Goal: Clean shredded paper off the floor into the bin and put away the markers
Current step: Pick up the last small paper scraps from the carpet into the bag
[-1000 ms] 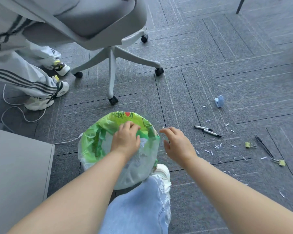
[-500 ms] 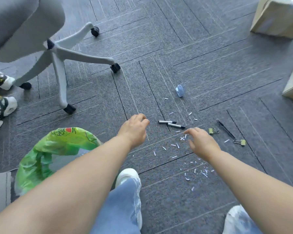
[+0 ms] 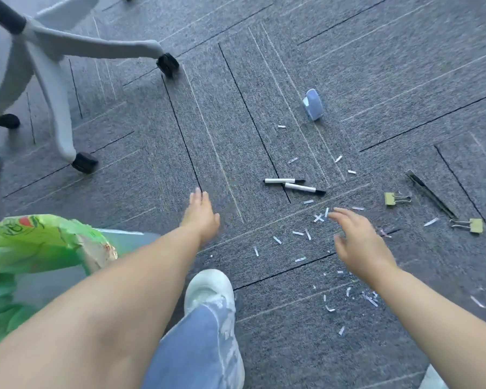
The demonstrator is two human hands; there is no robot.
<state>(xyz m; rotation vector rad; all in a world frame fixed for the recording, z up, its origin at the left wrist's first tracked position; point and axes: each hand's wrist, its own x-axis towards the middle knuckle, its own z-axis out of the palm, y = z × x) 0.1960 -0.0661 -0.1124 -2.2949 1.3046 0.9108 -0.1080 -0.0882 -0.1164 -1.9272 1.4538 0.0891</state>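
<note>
The floor (image 3: 348,66) is grey carpet in tiles with dark seams. Many small white paper pieces (image 3: 298,233) lie scattered on it, near the right hand (image 3: 359,245), which is open with spread fingers and holds nothing. The left hand (image 3: 201,217) is flat, also empty. Two markers (image 3: 295,184) lie side by side behind the paper. The bin (image 3: 34,248), with a green bag, stands at the left. A chair base (image 3: 54,80) is behind it.
</note>
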